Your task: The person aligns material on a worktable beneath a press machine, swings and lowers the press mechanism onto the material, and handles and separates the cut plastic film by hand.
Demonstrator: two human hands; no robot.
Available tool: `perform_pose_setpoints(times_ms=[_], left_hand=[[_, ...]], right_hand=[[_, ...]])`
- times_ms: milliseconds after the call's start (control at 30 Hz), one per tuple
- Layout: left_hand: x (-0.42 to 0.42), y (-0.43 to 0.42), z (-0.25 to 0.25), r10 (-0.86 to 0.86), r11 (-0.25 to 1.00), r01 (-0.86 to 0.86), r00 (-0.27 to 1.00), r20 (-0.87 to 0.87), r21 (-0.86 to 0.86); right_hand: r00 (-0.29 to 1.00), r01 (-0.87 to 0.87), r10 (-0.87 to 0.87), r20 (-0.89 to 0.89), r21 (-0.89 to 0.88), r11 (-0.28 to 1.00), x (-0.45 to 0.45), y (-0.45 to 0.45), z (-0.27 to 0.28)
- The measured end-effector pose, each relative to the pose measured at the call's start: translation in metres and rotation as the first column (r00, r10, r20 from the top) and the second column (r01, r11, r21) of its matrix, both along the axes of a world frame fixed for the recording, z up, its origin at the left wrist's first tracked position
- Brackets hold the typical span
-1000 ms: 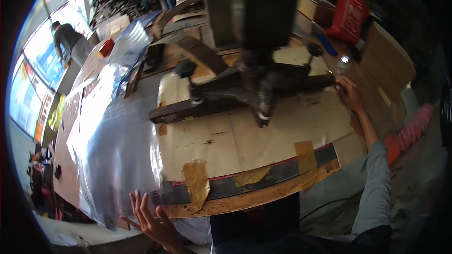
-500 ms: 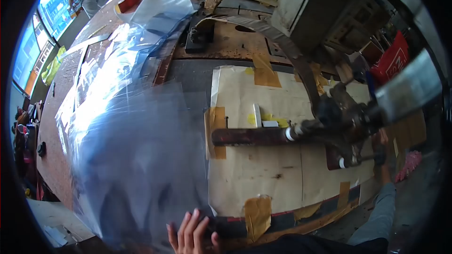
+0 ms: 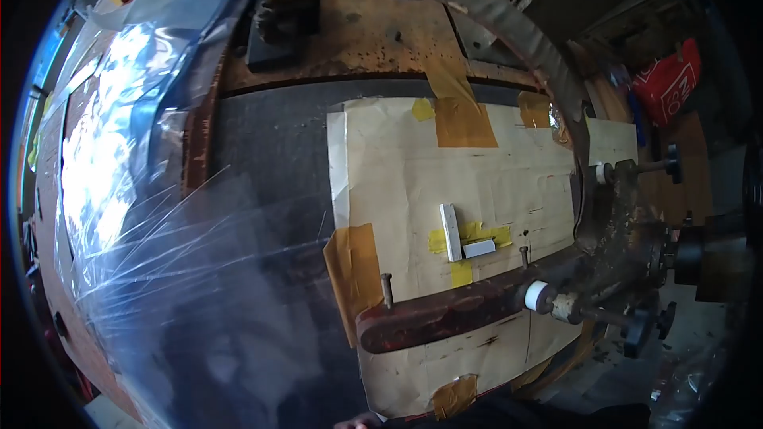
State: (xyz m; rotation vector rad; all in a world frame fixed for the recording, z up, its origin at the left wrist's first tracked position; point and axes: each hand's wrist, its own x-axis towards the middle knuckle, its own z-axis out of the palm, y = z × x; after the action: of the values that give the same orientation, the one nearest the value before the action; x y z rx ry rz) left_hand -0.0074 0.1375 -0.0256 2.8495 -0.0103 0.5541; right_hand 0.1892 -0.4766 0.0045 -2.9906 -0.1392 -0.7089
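Note:
Only a sliver of my left hand (image 3: pixel 359 423) shows at the bottom edge, by the near corner of the cream board; its fingers are mostly cut off. To its left spread clear plastic sheets (image 3: pixel 214 334), shiny and creased, over the dark work surface. My right hand is out of view. Over the cream board (image 3: pixel 413 175), fixed with brown tape (image 3: pixel 467 123), reaches a dark red metal arm (image 3: pixel 445 318) of a machine. Two small white blocks, one upright strip (image 3: pixel 450 232) and one short piece (image 3: pixel 479 249), sit at a corner on yellow tape.
A curved, wrapped band (image 3: pixel 548 48) arches over the board's far right. Black knobs (image 3: pixel 640 330) and a white collar (image 3: pixel 536 296) stick out from the machine. Behind lies a wooden panel (image 3: pixel 366 40). A red bag (image 3: pixel 669 83) hangs at right.
My view has dropped and moved closer to the board. My left hand has nearly left the bottom edge. My right hand, earlier beside the machine at right, is no longer seen.

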Motion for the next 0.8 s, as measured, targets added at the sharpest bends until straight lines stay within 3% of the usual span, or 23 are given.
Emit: perform_pose_setpoints(times_ms=[800], left_hand=[[0.023,0.009,0.001,0.03,0.995,-0.019,0.994,0.108,-0.099]], right_hand=[[1.0,0.023,-0.022,0.017,-0.077,0.997,0.01,0.0,-0.004]])
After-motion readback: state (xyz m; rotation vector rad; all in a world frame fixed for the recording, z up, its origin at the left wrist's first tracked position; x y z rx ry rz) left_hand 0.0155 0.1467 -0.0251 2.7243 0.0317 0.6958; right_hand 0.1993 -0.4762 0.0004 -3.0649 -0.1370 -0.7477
